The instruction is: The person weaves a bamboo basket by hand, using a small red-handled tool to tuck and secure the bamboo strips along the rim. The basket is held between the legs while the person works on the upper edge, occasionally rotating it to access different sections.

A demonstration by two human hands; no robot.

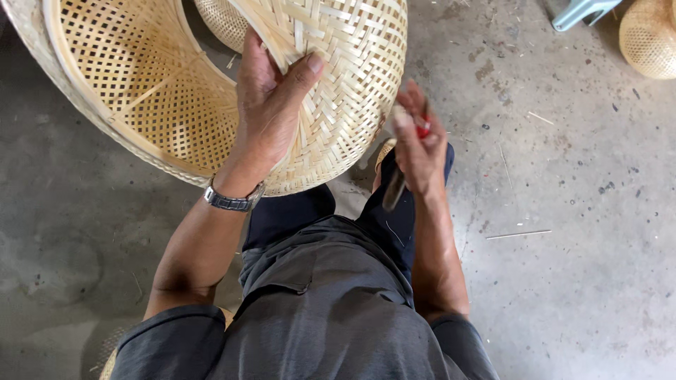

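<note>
A large woven basket (176, 91) of pale bamboo strips is held tilted above the person's lap, its open mouth turned toward the left of the view. Inside, the weave is an open square lattice, with a smooth bent hoop running around the rim. The outer wall near the hands is a tighter herringbone pattern of flat, wider strips, and loose strip ends stick up at the top edge.

The left hand (271, 105) presses against that outer wall, fingers curled over the loose strips and the thumb stretched flat across the weave; a metal watch (232, 200) sits on the wrist. The right hand (421, 144) is closed in a fist just beside the basket's lower right edge, gripping a tool (396, 186) with a dark shaft pointing down and a red part showing between the fingers.

Below is a concrete floor (577, 246) scattered with thin bamboo slivers. A second basket (649, 36) lies at the top right, near a pale blue stool leg (581, 12).
</note>
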